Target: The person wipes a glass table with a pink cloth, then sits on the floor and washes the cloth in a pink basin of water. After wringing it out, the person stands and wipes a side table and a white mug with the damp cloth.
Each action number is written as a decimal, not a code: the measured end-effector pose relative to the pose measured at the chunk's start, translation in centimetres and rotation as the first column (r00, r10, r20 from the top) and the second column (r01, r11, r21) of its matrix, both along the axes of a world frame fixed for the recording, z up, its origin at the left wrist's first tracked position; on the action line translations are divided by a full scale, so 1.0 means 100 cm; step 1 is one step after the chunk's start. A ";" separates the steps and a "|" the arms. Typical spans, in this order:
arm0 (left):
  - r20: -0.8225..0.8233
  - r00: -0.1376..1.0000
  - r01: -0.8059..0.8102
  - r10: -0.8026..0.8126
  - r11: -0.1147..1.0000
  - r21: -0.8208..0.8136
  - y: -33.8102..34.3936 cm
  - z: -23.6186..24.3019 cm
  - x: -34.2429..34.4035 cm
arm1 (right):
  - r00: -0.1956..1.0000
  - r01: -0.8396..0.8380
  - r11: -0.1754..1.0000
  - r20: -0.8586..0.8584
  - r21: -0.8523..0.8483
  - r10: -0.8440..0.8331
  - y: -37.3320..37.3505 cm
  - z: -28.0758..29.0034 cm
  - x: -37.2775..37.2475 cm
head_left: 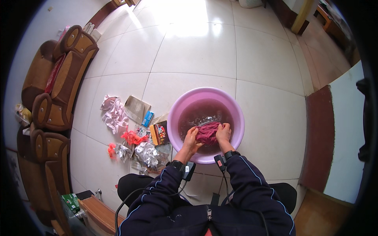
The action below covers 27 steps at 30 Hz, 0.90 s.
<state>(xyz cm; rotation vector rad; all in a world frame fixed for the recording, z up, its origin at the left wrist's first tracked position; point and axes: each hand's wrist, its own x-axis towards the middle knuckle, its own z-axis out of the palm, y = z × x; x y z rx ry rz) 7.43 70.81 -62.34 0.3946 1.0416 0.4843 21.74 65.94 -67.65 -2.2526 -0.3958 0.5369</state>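
Bunched, wet-looking dark-pink cloth point(208, 134) is held btwn L grip point(190, 143) & R grip point(223, 133), both bare hands, inside a round pale-purple plastic basin point(239, 128). L grip: part closed, fingers bent, cloth's L end held btwn thumb & fingers. R grip: closed more tightly, fingers curled over cloth's R end; some fingertips hidden. Gap btwn grips is spanned by the cloth. Both grips are ringed by murky brownish-mauve water point(191, 114), w/ bright ripples just beyond the cloth; whether its underside is submerged can't be told.

Nearer the body than the grips: near rim is crossed by both forearms, clad in navy sleeves point(248, 173) w/ light-blue piping; a small black boxy device point(189, 171) is worn at L wrist, a similar one point(219, 161) at R wrist, each w/ black cable.

L of L grip, on glossy off-white tiled floor point(271, 129), from near to far: yellow-&-dark printed carton point(159, 133) beside basin; crumpled clear plastic bag point(147, 153); small blue box point(148, 118); thin red plastic bag point(134, 137); flat grey-brown cardboard piece point(137, 108); crumpled pale-pink fabric point(114, 115). Well apart, far L: brown upholstered sofa point(66, 80).
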 end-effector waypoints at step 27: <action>0.262 0.956 -0.153 0.132 0.986 0.061 0.017 -0.019 -0.010 | 0.901 -0.430 0.862 0.192 0.269 0.390 0.002 0.078 -0.081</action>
